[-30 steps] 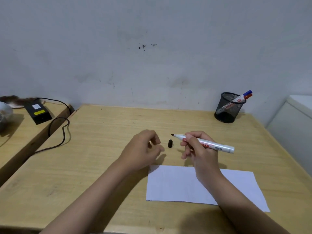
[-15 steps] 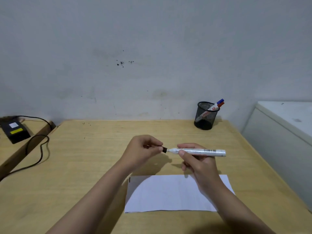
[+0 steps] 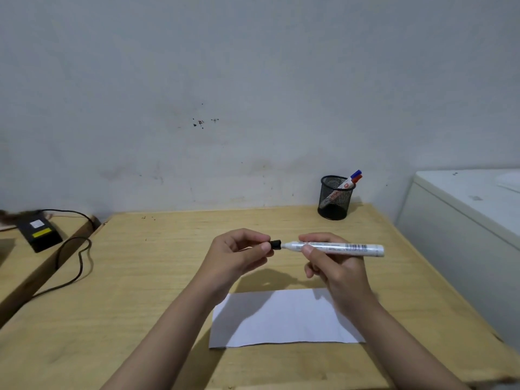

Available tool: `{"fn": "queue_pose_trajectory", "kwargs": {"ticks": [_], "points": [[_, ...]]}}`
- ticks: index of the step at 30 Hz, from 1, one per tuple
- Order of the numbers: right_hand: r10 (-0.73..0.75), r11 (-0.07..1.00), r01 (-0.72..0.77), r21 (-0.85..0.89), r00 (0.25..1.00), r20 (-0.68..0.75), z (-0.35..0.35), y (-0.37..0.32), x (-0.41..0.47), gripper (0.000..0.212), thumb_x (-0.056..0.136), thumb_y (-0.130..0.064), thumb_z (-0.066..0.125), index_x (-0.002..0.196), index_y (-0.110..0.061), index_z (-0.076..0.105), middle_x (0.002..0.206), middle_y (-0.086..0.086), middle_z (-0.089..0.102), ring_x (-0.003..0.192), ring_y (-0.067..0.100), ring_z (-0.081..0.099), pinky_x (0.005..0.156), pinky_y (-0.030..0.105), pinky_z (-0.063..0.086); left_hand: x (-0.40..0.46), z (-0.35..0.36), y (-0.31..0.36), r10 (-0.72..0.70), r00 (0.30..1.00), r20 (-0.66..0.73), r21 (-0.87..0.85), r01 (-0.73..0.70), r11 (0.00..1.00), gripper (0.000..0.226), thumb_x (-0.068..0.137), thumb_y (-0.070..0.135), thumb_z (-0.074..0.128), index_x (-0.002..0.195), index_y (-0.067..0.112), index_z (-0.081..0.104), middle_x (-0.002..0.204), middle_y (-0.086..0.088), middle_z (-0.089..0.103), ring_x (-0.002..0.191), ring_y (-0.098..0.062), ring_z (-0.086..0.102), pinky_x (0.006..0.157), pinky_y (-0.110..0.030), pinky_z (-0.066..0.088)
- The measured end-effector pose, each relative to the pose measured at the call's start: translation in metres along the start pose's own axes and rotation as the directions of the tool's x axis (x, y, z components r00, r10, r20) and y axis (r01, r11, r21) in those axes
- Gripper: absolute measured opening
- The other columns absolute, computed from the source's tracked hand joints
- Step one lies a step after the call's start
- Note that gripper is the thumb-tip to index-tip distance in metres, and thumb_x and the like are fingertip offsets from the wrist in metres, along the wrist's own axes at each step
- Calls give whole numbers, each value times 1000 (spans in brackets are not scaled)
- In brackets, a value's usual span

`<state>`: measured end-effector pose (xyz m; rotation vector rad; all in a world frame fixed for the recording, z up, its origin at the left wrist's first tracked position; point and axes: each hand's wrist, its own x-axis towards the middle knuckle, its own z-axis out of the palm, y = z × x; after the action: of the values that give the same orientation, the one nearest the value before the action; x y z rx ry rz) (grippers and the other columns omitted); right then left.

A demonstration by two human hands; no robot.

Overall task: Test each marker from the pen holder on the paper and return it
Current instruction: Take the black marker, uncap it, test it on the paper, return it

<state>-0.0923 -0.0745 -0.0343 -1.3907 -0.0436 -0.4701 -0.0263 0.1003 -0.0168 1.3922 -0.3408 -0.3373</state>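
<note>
Marker [image 3: 334,248] horizontal, tip left; R hand [image 3: 332,266] grips it, L hand [image 3: 239,253] pinches cap [image 3: 275,245].

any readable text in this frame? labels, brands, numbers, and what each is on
None can be read as words.
Marker in the right hand: a barcode and a line of print on the white barrel, too small and blurred to read.
Marker in the pen holder: red print on its barrel, blurred.
Black power adapter: a white label and a yellow one, both too small.
Paper: no writing visible.

Left hand [image 3: 239,254] pinching closed; right hand [image 3: 334,266] gripping, fingers curled; both raised, forearms converging.
</note>
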Motion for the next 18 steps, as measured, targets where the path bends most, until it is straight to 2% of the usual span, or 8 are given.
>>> {"fn": "queue_pose_trajectory", "kwargs": {"ticks": [3, 9, 18], "points": [[-11, 999, 13, -47, 999, 35, 0, -4, -2, 10, 71, -14, 69, 80, -14, 73, 68, 12, 64, 48, 19, 51, 51, 23, 46, -5, 5, 3, 21, 999, 50, 37, -23, 999, 8, 75, 5, 69, 82, 9, 69, 80, -7, 73, 77, -15, 69, 79, -26, 58], [-34, 998, 40, -51, 993, 116, -2, -17, -4, 12, 72, -14, 69, 83, -16, 74, 66, 4, 67, 53, 19, 57, 59, 31, 54, -15, 9, 12, 46, 998, 52, -30, -45, 999, 19, 63, 13, 71, 81, 7, 70, 77, -7, 75, 75, -17, 71, 75, -26, 59], [-73, 997, 70, 20, 985, 158, 9, -22, -8, 15, 74, -12, 69, 83, -22, 75, 67, 6, 69, 58, 17, 64, 64, 27, 56, -27, 18, 20, 153, 988, -11, -59, -153, 986, 18, 56, 9, 74, 74, 7, 73, 68, -8, 74, 66, -21, 71, 68, -27, 60]]}}
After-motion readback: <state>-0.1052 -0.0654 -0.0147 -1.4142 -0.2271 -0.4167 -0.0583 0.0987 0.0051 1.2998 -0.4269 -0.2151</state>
